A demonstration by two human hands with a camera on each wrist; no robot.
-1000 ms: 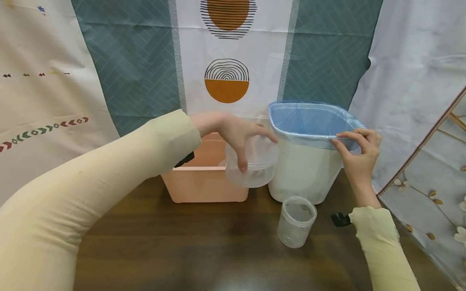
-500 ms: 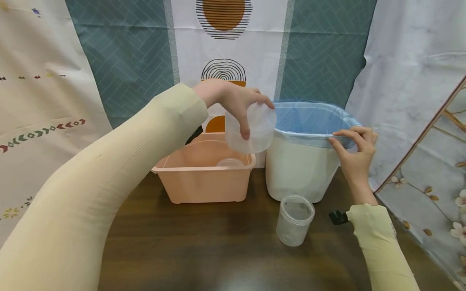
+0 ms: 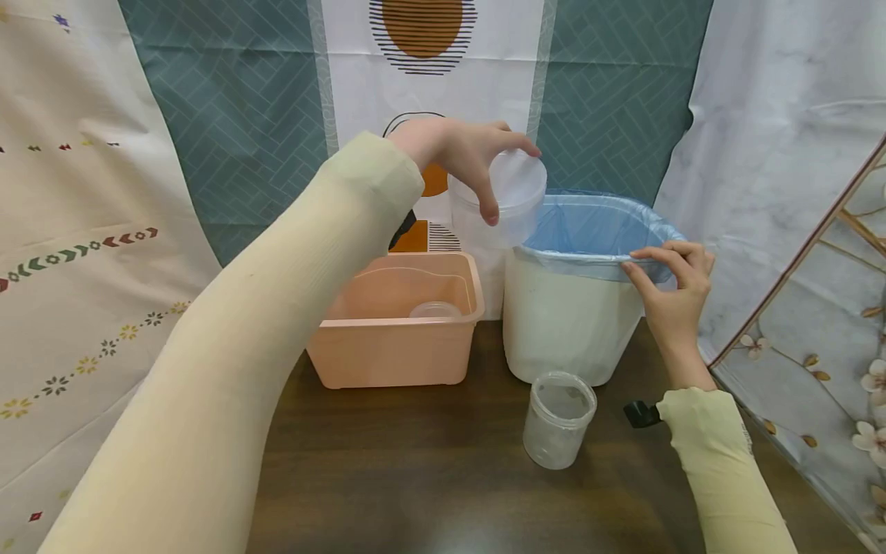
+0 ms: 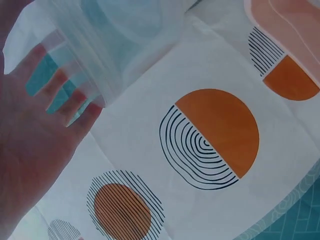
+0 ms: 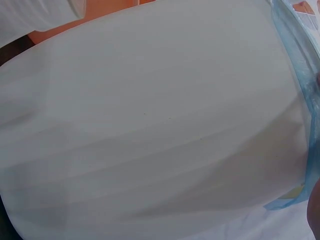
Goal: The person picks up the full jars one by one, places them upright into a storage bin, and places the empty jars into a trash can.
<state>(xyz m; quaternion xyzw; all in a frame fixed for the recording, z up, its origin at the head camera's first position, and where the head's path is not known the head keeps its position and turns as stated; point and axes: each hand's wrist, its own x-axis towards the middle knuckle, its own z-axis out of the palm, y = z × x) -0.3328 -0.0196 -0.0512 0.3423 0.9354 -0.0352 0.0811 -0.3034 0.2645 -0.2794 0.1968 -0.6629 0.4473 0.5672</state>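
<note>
My left hand (image 3: 474,158) grips a wide, clear plastic tub (image 3: 508,204) from above, holding it in the air at the bin's left rim. In the left wrist view the fingers lie along the rim of this tub (image 4: 115,45). My right hand (image 3: 678,292) pinches the front right rim of a white bin (image 3: 571,319), where a blue bag (image 3: 588,227) lines it and folds over the edge. The right wrist view is mostly the bin's side (image 5: 150,120), with the folded bag edge (image 5: 300,75) at the right.
A pink basin (image 3: 394,354) stands left of the bin, with a clear round piece (image 3: 436,309) inside. A clear jar (image 3: 559,422) stands upright on the dark wooden table (image 3: 415,477) in front of the bin. Patterned cloth (image 3: 609,100) hangs behind.
My left hand has raised the clear tub from in front of the basin's right end to above the bin's left rim. The right hand has kept its pinch on the bin's rim.
</note>
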